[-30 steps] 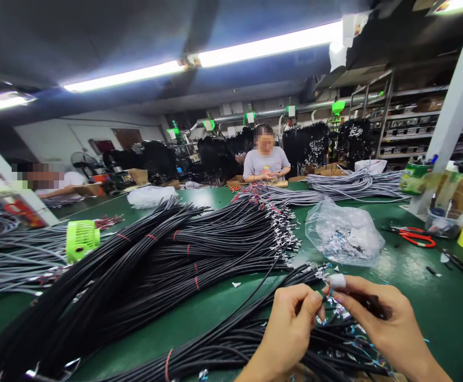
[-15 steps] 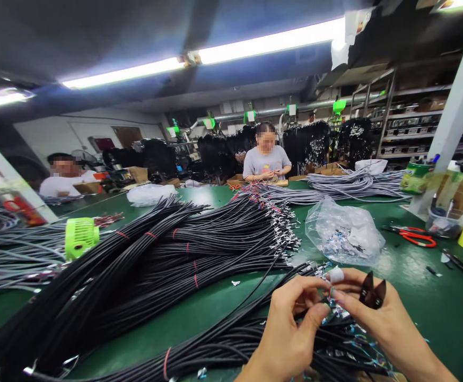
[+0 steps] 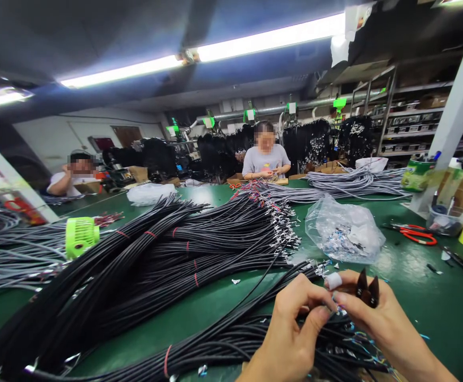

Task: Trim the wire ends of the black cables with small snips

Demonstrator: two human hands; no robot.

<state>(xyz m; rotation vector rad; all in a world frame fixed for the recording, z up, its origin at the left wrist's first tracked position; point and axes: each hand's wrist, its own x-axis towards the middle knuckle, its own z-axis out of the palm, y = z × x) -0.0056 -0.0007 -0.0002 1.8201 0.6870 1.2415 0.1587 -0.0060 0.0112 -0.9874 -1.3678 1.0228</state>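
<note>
My left hand [image 3: 297, 326] is closed in a pinch on the end of a black cable, which its fingers mostly hide. Thin wire ends show faintly between the two hands. Small cutting pliers [image 3: 367, 289] rest in my right hand [image 3: 382, 318], their dark jaws pointing up past the fingers. That hand's thumb and index finger also pinch at the wire ends, close to my left fingertips. White tape wraps one right finger. Beneath both hands lies a bundle of black cables [image 3: 215, 339] with stripped, light-blue and white wire ends.
A large pile of black cables [image 3: 143, 265], tied with red bands, spreads across the green table [image 3: 426, 323]. Behind my hands sits a clear plastic bag [image 3: 342, 228] of scraps. Red-handled pliers [image 3: 418, 235] lie to the right. A green fan [image 3: 80, 237] stands left. Two people sit opposite.
My right hand has shifted slightly left with the pliers, and its fingers have moved against the wire ends. The person at far left has raised a hand to the head.
</note>
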